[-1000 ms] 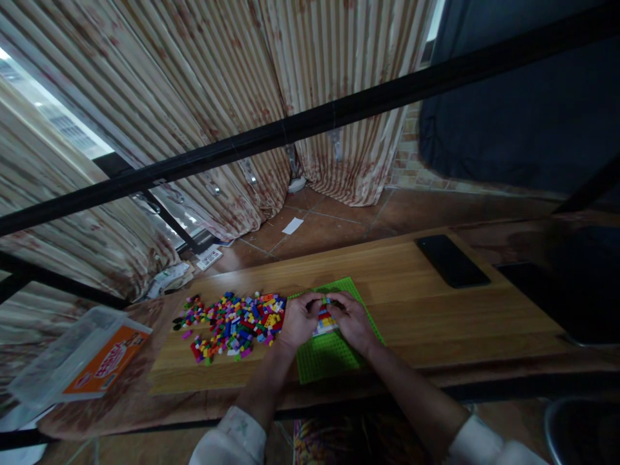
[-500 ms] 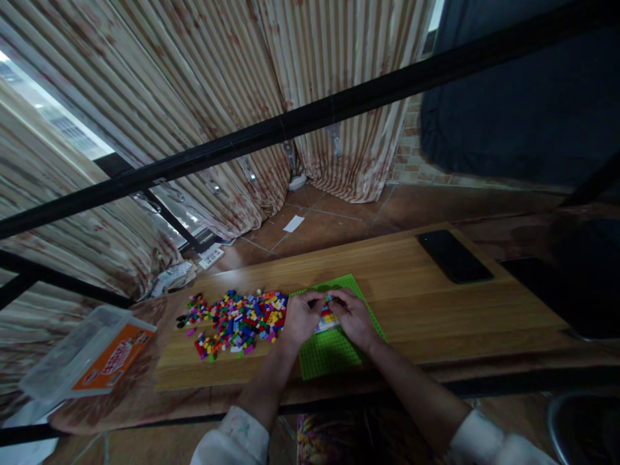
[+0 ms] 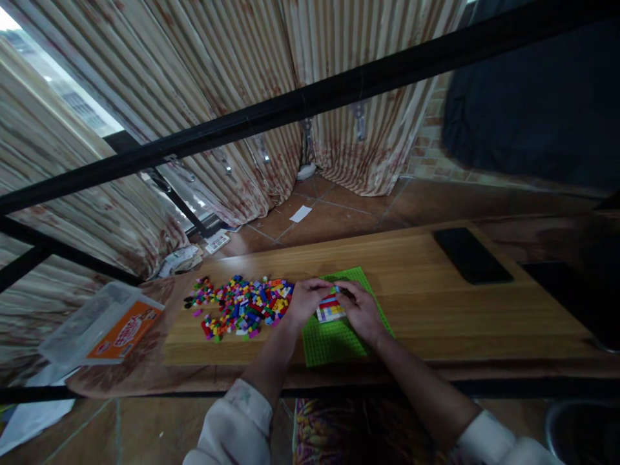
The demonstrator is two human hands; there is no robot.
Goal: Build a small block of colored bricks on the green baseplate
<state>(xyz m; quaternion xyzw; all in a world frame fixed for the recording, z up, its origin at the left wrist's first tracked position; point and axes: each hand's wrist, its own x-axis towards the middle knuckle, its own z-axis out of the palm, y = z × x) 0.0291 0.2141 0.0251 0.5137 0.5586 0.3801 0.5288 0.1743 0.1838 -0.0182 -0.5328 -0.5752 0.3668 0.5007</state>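
A green studded baseplate (image 3: 334,342) lies on the wooden board near its front edge. A small flat build of red, yellow, white and blue bricks (image 3: 330,310) sits on it. My left hand (image 3: 305,302) curls at the build's left side, fingertips pinched at its far edge. From the right, my right hand (image 3: 361,311) has its fingers bent onto the same far edge. Whether either hand holds a loose brick is too small to see. A heap of small coloured bricks (image 3: 239,307) lies just left of my left hand.
A black phone (image 3: 472,255) lies on the wooden board (image 3: 460,310) at the far right. A clear plastic box with an orange label (image 3: 104,323) sits off the board's left end. A black bar (image 3: 310,103) crosses overhead. Curtains hang behind, above a tiled floor.
Both hands stay on the brick build with only small finger shifts. My head has turned, so the whole scene sits slightly to the right and higher.
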